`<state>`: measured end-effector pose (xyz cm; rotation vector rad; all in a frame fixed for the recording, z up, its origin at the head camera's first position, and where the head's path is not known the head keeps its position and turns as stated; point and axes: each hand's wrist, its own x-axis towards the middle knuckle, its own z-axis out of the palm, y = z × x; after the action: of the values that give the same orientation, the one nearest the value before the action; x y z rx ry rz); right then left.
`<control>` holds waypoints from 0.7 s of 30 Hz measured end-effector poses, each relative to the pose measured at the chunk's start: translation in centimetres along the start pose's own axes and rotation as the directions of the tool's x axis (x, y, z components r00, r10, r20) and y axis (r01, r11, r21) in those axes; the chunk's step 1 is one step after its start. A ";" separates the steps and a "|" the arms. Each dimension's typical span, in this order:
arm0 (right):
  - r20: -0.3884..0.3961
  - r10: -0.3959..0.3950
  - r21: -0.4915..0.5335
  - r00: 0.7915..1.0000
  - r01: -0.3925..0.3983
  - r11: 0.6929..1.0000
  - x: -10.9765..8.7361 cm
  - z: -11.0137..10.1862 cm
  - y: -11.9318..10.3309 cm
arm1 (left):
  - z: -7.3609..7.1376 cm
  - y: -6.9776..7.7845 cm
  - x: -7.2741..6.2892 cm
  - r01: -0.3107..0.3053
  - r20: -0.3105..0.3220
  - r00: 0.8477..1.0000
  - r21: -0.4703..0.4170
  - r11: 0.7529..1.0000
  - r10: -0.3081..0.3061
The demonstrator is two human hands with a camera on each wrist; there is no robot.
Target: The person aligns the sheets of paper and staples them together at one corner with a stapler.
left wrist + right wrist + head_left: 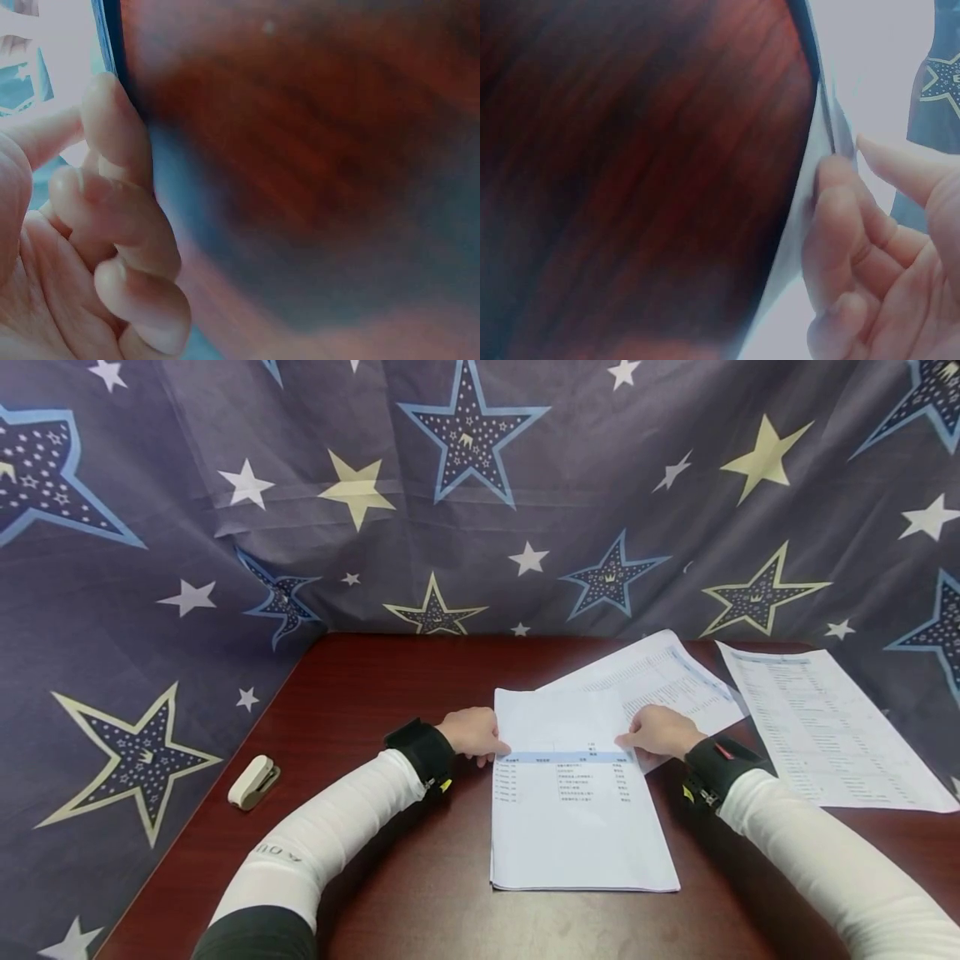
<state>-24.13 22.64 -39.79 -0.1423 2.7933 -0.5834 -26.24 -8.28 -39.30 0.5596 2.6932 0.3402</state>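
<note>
A thin stack of printed paper sheets (pixel 581 839) lies at the middle of the table, with a blue header band and rows of small text on the top sheet. On its left edge, my left hand (pixel 472 732) pinches the sheets, thumb on top and curled fingers (pixel 131 217) beneath. My right hand (pixel 662 731) grips the opposite edge in the same way. In the right wrist view its thumb (pixel 900 165) lies over the paper and its fingers (pixel 836 232) curl below. The printed text is too small to read.
Behind the stack, a loose printed sheet (pixel 660 668) lies at a slant, partly covered. Another sheet (pixel 832 727) lies at the far right. A small white stapler (pixel 253 782) sits by the left edge of the dark red table (pixel 390 685). A star-patterned cloth (pixel 285 468) hangs behind.
</note>
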 end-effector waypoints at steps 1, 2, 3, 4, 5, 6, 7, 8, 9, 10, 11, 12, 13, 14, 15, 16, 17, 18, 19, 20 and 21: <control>-0.006 0.003 -0.023 1.000 -0.003 1.000 -0.1 -0.1 -0.1 | -0.2 0.1 0.0 0.007 -0.001 1.000 0.015 1.000 -0.007; -0.012 0.007 -0.045 1.000 -0.007 0.999 -0.1 -0.2 -0.1 | -0.3 0.2 -0.1 0.012 -0.001 1.000 0.026 1.000 -0.012; -0.018 0.010 -0.064 1.000 -0.011 0.998 -0.2 -0.2 -0.2 | -0.4 0.2 -0.1 0.018 -0.003 1.000 0.032 0.999 -0.018; -0.023 0.012 -0.077 1.000 -0.014 0.997 -0.3 -0.3 -0.3 | -0.6 0.3 -0.2 0.025 -0.004 1.000 0.038 0.999 -0.025; -0.027 0.013 -0.086 1.000 -0.015 0.996 -0.4 -0.3 -0.4 | -0.7 0.3 -0.2 0.033 -0.003 0.999 0.038 0.999 -0.033; -0.029 0.012 -0.092 1.000 -0.015 0.996 -0.4 -0.3 -0.4 | -0.7 0.4 -0.3 0.037 -0.004 0.999 0.038 0.999 -0.037; -0.031 0.011 -0.095 0.999 -0.014 0.995 -0.4 -0.4 -0.4 | -0.8 0.4 -0.3 0.038 -0.006 0.999 0.038 0.999 -0.038; -0.031 0.008 -0.092 0.999 -0.011 0.996 -0.4 -0.4 -0.4 | -0.8 0.4 -0.3 0.036 -0.010 0.999 0.040 0.999 -0.036; -0.033 0.003 -0.088 0.999 -0.006 0.996 -0.4 -0.5 -0.4 | -0.9 0.4 -0.3 0.032 -0.016 0.999 0.047 0.998 -0.032; -0.036 -0.005 -0.081 0.999 0.002 0.997 -0.5 -0.6 -0.4 | -0.9 0.4 -0.3 0.025 -0.024 0.999 0.057 0.998 -0.024; -0.039 -0.012 -0.067 0.999 0.009 0.998 -0.5 -0.7 -0.3 | -0.9 0.4 -0.3 0.018 -0.031 0.999 0.067 0.998 -0.016; -0.041 -0.018 -0.050 0.999 0.016 0.999 -0.6 -0.8 -0.3 | -0.8 0.5 -0.3 0.010 -0.038 0.999 0.079 0.997 -0.007; -0.043 -0.022 -0.031 0.999 0.021 0.999 -0.7 -1.0 -0.2 | -0.9 0.5 -0.3 0.002 -0.045 0.999 0.088 0.996 0.002; -0.047 -0.026 -0.012 0.999 0.026 1.000 -0.9 -1.2 0.0 | -0.9 0.5 -0.3 -0.008 -0.051 0.999 0.093 0.996 0.012; -0.050 -0.027 0.008 0.998 0.027 1.000 -1.0 -1.5 0.1 | -1.0 0.6 -0.2 -0.013 -0.056 0.998 0.099 0.995 0.018; -0.056 -0.030 0.032 0.998 0.032 0.999 -1.2 -1.7 0.3 | -1.1 0.6 -0.2 -0.018 -0.063 0.998 0.100 0.995 0.025; -0.061 -0.029 0.058 0.998 0.033 0.998 -1.4 -2.0 0.6 | -1.2 0.7 -0.2 -0.022 -0.069 0.997 0.099 0.995 0.029; -0.065 -0.030 0.085 0.997 0.035 0.996 -1.5 -2.3 0.8 | -1.4 0.7 -0.2 -0.026 -0.078 0.996 0.096 0.995 0.033; -0.073 -0.027 0.111 0.997 0.035 0.993 -1.7 -2.6 1.2 | -1.6 0.8 -0.1 -0.029 -0.090 0.995 0.094 0.995 0.038; -0.080 -0.023 0.139 0.997 0.034 0.990 -1.9 -2.9 1.6 | -1.9 0.9 -0.1 -0.034 -0.103 0.994 0.092 0.995 0.043; -0.086 -0.018 0.170 0.996 0.033 0.985 -2.2 -3.2 2.0 | -2.2 0.9 0.0 -0.037 -0.117 0.992 0.088 0.995 0.047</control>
<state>-23.07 25.98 -37.19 -0.1206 2.8083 -0.8512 -26.76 -7.80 -37.04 0.6405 2.8256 0.2781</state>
